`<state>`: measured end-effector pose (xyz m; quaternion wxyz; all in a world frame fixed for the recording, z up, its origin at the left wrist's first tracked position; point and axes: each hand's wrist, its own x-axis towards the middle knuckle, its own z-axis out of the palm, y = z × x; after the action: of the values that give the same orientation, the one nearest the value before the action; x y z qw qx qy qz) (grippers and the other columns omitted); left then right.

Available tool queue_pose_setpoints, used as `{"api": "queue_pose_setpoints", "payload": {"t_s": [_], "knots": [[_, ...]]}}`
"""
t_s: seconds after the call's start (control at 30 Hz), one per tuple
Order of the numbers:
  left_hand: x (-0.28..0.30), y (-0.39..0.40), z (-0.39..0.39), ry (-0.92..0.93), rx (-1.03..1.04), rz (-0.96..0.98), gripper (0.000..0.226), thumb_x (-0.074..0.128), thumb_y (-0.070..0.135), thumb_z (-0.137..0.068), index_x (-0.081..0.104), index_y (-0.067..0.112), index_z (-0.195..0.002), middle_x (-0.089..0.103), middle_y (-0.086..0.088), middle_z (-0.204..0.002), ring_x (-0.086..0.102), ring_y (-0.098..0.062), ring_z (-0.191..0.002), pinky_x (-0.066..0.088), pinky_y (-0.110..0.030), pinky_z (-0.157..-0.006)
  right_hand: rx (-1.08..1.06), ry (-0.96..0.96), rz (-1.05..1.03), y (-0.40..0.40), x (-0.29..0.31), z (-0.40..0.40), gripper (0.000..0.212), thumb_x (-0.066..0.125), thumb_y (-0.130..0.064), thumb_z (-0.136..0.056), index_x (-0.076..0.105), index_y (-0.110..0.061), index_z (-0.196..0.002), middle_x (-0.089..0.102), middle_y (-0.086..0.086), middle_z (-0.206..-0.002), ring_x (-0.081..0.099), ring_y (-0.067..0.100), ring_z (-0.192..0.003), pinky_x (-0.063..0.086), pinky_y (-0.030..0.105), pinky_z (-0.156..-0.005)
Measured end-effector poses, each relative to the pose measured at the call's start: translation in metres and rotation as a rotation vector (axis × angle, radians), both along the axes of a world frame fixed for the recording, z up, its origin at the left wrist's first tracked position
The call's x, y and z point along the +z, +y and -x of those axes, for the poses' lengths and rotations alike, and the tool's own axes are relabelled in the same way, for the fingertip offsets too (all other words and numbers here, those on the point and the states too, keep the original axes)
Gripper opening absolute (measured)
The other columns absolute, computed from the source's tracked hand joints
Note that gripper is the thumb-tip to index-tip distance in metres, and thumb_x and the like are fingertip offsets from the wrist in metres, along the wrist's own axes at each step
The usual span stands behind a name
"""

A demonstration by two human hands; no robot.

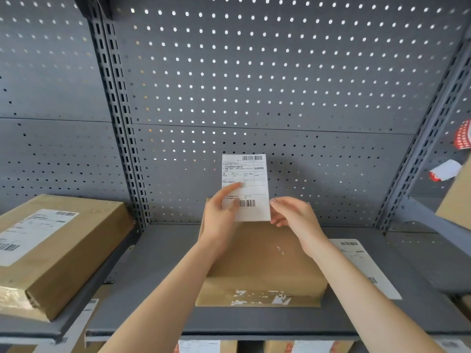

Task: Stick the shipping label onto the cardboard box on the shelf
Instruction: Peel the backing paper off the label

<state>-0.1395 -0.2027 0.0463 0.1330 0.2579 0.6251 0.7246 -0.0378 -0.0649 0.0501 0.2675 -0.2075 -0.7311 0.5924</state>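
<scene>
A white shipping label (248, 174) with barcodes and printed text is held upright in front of the pegboard. My left hand (220, 212) grips its lower left part, thumb across the face. My right hand (293, 215) touches its lower right edge with the fingertips. Below both hands a brown cardboard box (265, 263) lies flat on the grey shelf (158, 301); its top is bare, with torn tape remains on the front side.
A labelled cardboard box (58, 248) sits on the shelf at left. Another white label (367, 266) lies flat on the shelf right of the middle box. A box corner (456, 200) juts in at far right. A grey pegboard (254, 85) backs the shelf.
</scene>
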Motion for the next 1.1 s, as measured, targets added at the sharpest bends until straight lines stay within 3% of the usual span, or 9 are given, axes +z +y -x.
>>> {"api": "queue_pose_setpoints", "payload": {"t_s": [0.1,0.47,0.73,0.9,0.97,1.03,1.1], "knots": [[0.003,0.0,-0.002,-0.02,-0.002,-0.04,0.037,0.048,-0.002,-0.092,0.064,0.019,-0.116,0.067,0.015,-0.102,0.066,0.006,-0.079,0.053,-0.012,-0.068,0.059,-0.031,-0.053,0.005,-0.001,-0.01,0.014,0.061,-0.019,-0.089,0.071,-0.01,-0.094,0.074,0.008,-0.082,0.064,0.019,-0.068,0.049,0.035,-0.069],[0.006,0.0,-0.007,-0.06,0.022,-0.077,0.037,0.045,-0.003,-0.092,0.061,0.016,-0.121,0.064,0.008,-0.109,0.066,0.008,-0.076,0.05,-0.01,-0.061,0.154,-0.13,-0.144,0.003,-0.005,-0.014,0.009,0.064,-0.018,-0.086,0.07,-0.012,-0.088,0.075,0.002,-0.078,0.065,0.011,-0.068,0.05,0.031,-0.07],[0.001,0.005,-0.006,-0.023,0.046,-0.052,0.038,0.048,-0.002,-0.09,0.065,0.022,-0.113,0.066,0.01,-0.109,0.065,0.007,-0.084,0.053,-0.014,-0.074,0.123,-0.12,-0.145,0.004,-0.006,-0.015,0.008,0.062,-0.014,-0.086,0.069,-0.011,-0.087,0.075,0.002,-0.076,0.064,0.01,-0.066,0.05,0.025,-0.066],[-0.009,0.007,0.001,0.027,0.091,0.073,0.038,0.054,0.015,-0.084,0.064,0.044,-0.107,0.059,-0.001,-0.121,0.06,-0.015,-0.107,0.052,-0.038,-0.093,0.124,-0.123,-0.16,0.004,-0.007,-0.015,0.007,0.062,-0.014,-0.087,0.069,-0.012,-0.087,0.075,0.0,-0.077,0.065,0.008,-0.067,0.05,0.023,-0.067],[-0.01,0.007,0.002,0.04,0.095,0.147,0.04,0.055,0.018,-0.085,0.06,0.048,-0.111,0.056,-0.001,-0.124,0.06,-0.012,-0.102,0.053,-0.03,-0.085,0.131,-0.118,-0.173,0.004,-0.006,-0.016,0.007,0.062,-0.014,-0.087,0.069,-0.014,-0.086,0.074,0.0,-0.078,0.065,0.008,-0.068,0.05,0.022,-0.067],[-0.012,0.006,0.003,0.101,0.102,0.225,0.044,0.057,0.015,-0.087,0.054,0.04,-0.122,0.053,0.005,-0.128,0.056,-0.009,-0.106,0.046,-0.018,-0.078,0.133,-0.113,-0.192,0.004,-0.007,-0.017,0.007,0.061,-0.015,-0.087,0.068,-0.016,-0.086,0.074,-0.001,-0.078,0.065,0.007,-0.069,0.05,0.021,-0.067],[-0.016,0.007,0.005,0.222,0.137,0.338,0.05,0.059,0.015,-0.086,0.048,0.034,-0.131,0.046,0.006,-0.136,0.043,-0.017,-0.126,0.042,-0.026,-0.095,0.136,-0.109,-0.214,0.004,-0.007,-0.017,0.007,0.061,-0.015,-0.087,0.068,-0.017,-0.086,0.074,-0.002,-0.078,0.065,0.007,-0.069,0.049,0.019,-0.066]]}}
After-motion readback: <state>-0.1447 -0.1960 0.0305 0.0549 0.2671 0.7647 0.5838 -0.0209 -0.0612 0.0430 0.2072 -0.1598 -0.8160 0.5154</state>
